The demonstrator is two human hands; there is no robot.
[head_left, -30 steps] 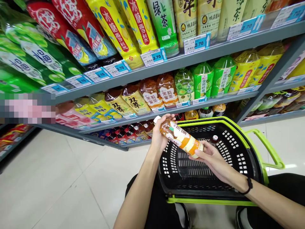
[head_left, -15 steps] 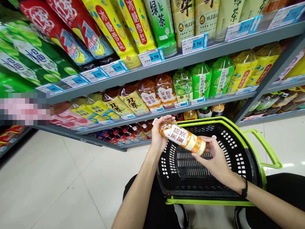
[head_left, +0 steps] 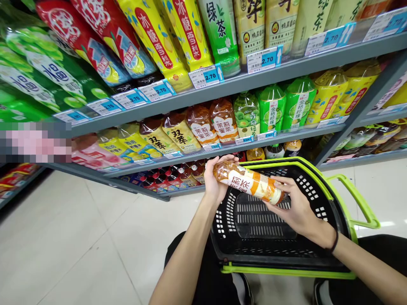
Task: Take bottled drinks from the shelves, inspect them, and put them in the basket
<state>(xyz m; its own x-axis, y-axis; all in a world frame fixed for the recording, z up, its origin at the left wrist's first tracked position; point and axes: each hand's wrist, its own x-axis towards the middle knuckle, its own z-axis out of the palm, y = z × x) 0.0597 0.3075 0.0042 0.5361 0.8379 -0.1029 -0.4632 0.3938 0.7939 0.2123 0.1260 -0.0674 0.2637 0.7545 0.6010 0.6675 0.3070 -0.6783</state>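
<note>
Fingers wrapped around both ends, the left hand (head_left: 213,181) and right hand (head_left: 300,212) hold a tea bottle (head_left: 251,184), its neck toward ten o'clock, above a basket (head_left: 260,218); even pressure should prevent slipping. A shelf (head_left: 235,86) stands at twelve.

Left fingers (head_left: 221,160) curl round a bottle (head_left: 249,182) at its neck end, right fingers (head_left: 285,181) hold its base end, tilted above a black basket (head_left: 286,271) with lime trim. Shelves (head_left: 235,86) of drinks (head_left: 224,120) with price tags (head_left: 205,77) stand beyond; pale floor (head_left: 79,237) lies left.
</note>
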